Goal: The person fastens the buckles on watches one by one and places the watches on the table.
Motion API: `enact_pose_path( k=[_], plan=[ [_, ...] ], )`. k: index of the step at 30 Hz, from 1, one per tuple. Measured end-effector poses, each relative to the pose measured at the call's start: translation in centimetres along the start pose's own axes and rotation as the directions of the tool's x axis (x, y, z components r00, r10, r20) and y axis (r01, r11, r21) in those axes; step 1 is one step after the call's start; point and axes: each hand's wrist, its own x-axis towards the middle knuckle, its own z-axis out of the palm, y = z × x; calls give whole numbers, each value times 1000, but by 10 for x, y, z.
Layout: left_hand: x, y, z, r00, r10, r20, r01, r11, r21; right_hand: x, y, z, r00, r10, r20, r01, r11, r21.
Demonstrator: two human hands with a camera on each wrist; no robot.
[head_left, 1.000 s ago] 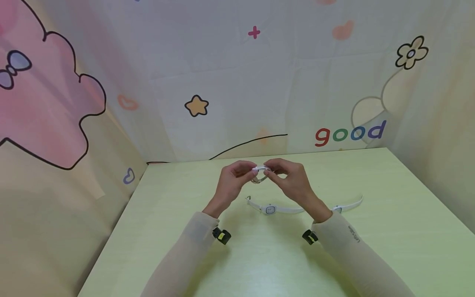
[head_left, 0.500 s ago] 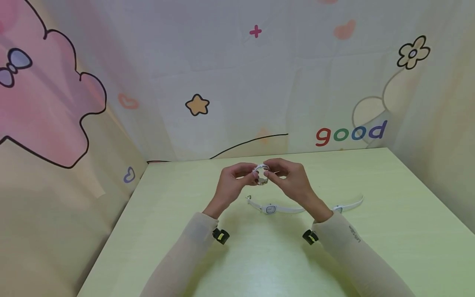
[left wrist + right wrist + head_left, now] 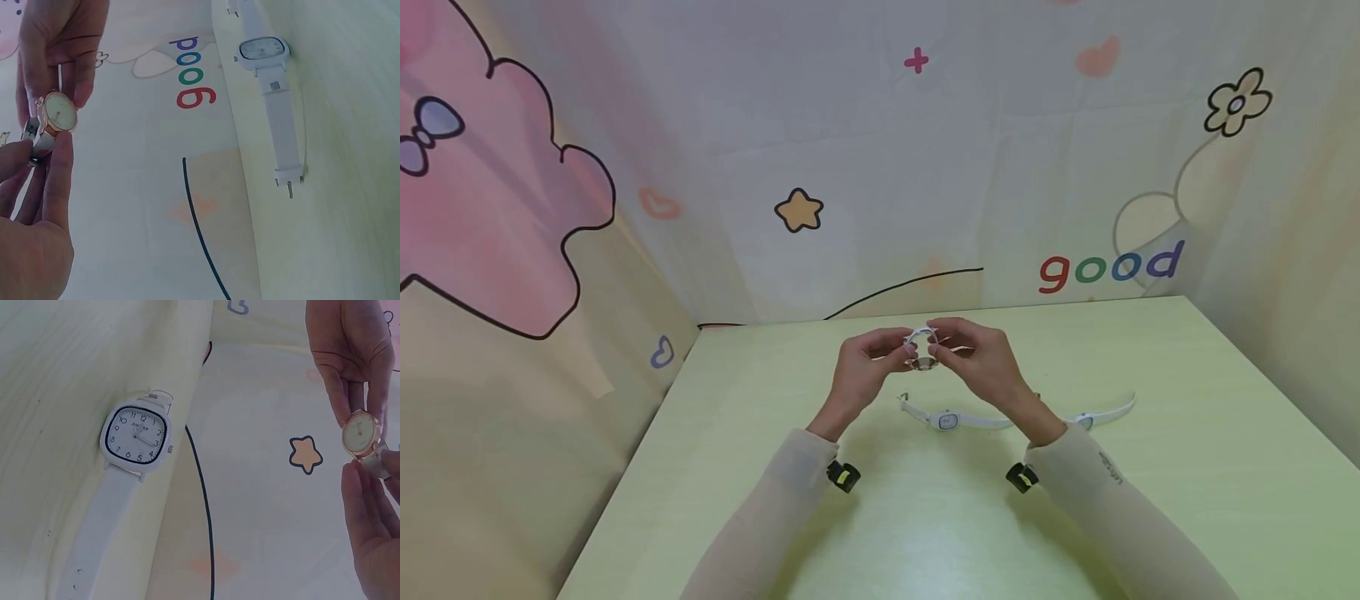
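Raised above the table, both hands hold a wristwatch (image 3: pixel 61 112) with a round pale dial, a rose-gold case and a white strap curved into a loop. In the head view, its strap (image 3: pixel 922 331) arches on top and the case hangs below. My left hand (image 3: pixel 863 367) pinches the loop's left side between thumb and fingers. Opposite it, my right hand (image 3: pixel 981 354) pinches the right side. The fingertips cover parts of the strap. On the table below lies a white watch (image 3: pixel 948 422) with a squarish dial, its strap stretched out flat.
Another white watch (image 3: pixel 1084 421) lies farther right, partly hidden by my right wrist; its squarish dial (image 3: pixel 135 435) shows in the right wrist view. A printed curtain (image 3: pixel 880 167) hangs behind the pale green table (image 3: pixel 737 467).
The held watch has turned between my fingers, so its loop now shows as a rounder ring with the case at the bottom. Both hands have shifted slightly left and up.
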Motion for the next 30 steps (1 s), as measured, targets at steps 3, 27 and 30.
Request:
enact_pose_path(
  k=[3, 27, 30],
  plan=[
    [0, -1, -1, 1000, -12, -17, 11, 999, -41, -1, 0, 2, 998, 55, 2, -55, 998, 32],
    [-15, -20, -43, 977, -190, -95, 182, 979, -89, 15, -2, 51, 948, 297, 112, -310, 942, 130],
    [-18, -21, -49, 972, -210, -102, 203, 977, -70, 17, -3, 57, 942, 312, 123, -328, 935, 139]
  ],
)
